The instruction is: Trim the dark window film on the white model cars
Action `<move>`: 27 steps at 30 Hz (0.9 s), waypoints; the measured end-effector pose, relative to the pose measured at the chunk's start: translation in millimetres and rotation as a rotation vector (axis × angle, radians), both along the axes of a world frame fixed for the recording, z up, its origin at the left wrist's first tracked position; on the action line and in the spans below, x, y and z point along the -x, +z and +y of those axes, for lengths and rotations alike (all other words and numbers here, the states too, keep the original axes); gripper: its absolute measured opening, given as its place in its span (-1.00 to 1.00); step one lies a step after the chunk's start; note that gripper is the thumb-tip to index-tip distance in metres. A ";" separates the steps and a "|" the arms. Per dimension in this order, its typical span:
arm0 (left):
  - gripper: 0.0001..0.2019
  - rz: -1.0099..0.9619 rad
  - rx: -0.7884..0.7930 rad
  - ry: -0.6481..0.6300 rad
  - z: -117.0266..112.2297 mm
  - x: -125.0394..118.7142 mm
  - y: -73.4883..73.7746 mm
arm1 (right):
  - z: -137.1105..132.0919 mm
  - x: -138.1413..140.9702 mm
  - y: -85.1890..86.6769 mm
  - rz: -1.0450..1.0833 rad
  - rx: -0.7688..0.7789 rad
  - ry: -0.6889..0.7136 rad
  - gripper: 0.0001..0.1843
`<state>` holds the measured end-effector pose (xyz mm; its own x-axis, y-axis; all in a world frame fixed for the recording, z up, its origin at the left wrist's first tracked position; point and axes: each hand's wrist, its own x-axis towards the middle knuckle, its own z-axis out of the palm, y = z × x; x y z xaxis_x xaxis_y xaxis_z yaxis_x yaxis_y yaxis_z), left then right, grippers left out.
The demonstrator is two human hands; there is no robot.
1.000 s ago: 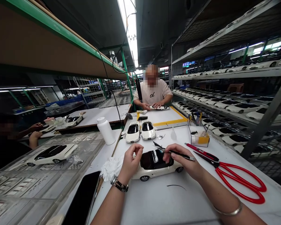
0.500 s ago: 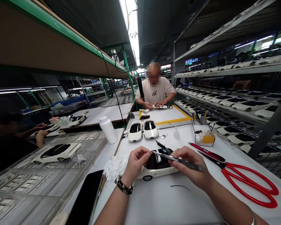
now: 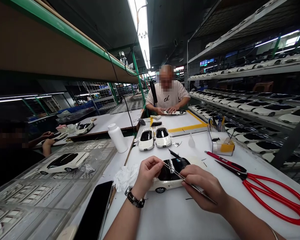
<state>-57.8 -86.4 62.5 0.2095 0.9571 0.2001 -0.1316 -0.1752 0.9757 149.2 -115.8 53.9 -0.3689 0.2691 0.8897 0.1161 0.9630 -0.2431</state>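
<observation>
My right hand (image 3: 205, 186) is closed around metal tweezers (image 3: 175, 172), their tips pointing up and left. My left hand (image 3: 150, 171) pinches with thumb and forefinger right at those tips; whatever lies between the fingers is too small to make out. Behind and below both hands rests a white model car (image 3: 170, 182) with a black roof and windows, partly covered by them. A thin dark strip (image 3: 189, 199) lies on the white table beside my right hand.
Red-handled scissors (image 3: 272, 196) and a red utility knife (image 3: 225, 161) lie right. Two white model cars (image 3: 155, 137) stand beyond, near a clear box (image 3: 221, 145). At left are a white bottle (image 3: 117, 138), crumpled white cloth (image 3: 126, 176) and phone (image 3: 93, 211). A co-worker (image 3: 168, 93) sits opposite.
The tweezers have turned in my right hand, so both narrow arms now show. That hand has shifted slightly lower, over part of the dark strip. The whole view has moved a little.
</observation>
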 end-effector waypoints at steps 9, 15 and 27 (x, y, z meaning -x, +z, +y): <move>-0.69 0.011 -0.001 -0.007 -0.3 0.5 0.8 | 1.6 3.6 -0.3 0.000 -0.017 -0.004 -0.67; -0.69 0.014 0.000 0.003 -0.9 -0.4 1.8 | -0.4 3.4 -0.8 0.013 0.000 -0.007 -0.67; -0.67 0.005 0.026 0.026 -2.0 -1.3 3.7 | -1.1 2.1 0.1 -0.005 -0.008 -0.018 -0.68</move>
